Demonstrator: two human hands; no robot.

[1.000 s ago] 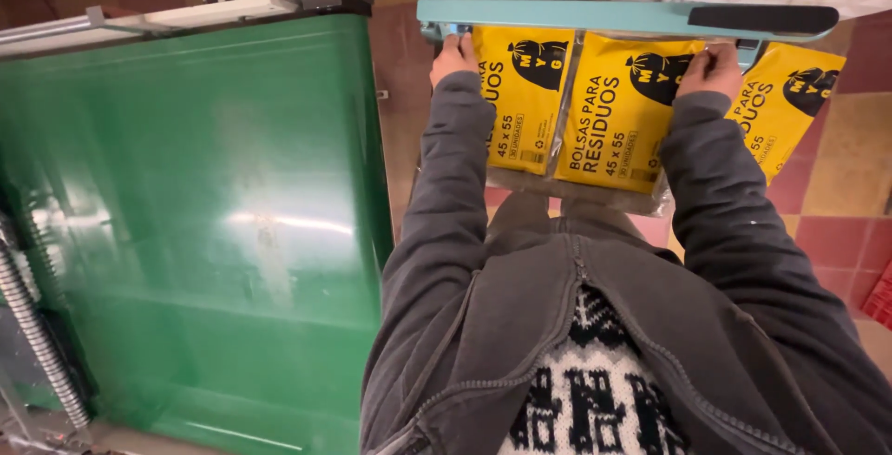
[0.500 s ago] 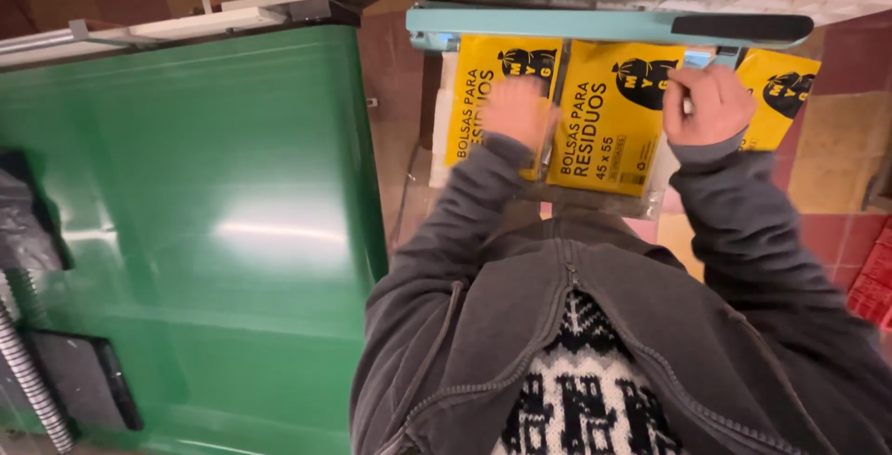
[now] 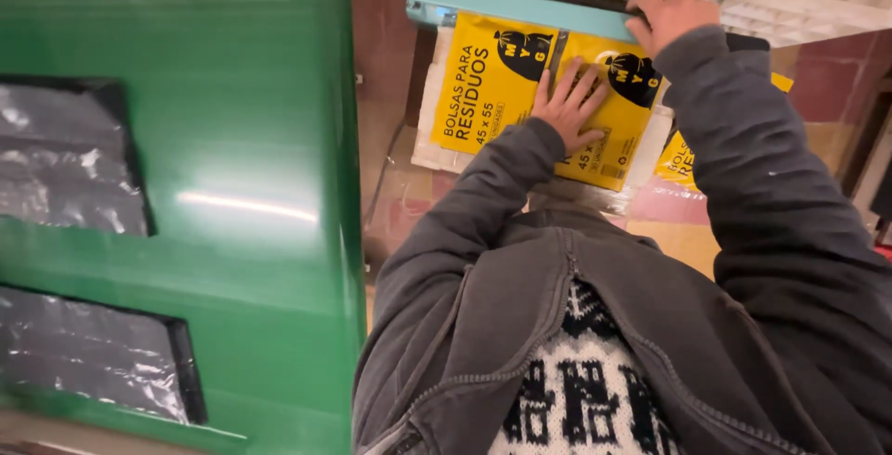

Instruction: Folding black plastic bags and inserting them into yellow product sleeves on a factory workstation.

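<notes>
Left hand (image 3: 571,102) lies flat, fingers spread, palm down on the yellow bag packs (image 3: 544,92), gripping nothing, just pressing across the seam between two packs. Right hand (image 3: 669,11) sits at about 1 o'clock from the left, fingers curled over the teal sealer bar (image 3: 520,6); looks like a grasp on the bar's right end, though the fingertips are hidden behind it. The packs lie directly under the left palm and at 7 o'clock from the right hand, so the left is the nearer hand. Pack long axis runs roughly 12 to 6, tilted slightly toward 1; the bar crosses their top edges along 9 to 3, touching or just over them, cannot tell which. Another yellow pack (image 3: 683,153) peeks out at 4 o'clock, partly behind the right sleeve. White slatted crate (image 3: 743,0) at 12 o'clock beyond the bar. Green bin (image 3: 186,185) fills the 9 o'clock side, well apart, with black plastic sheets (image 3: 74,176) on it.
</notes>
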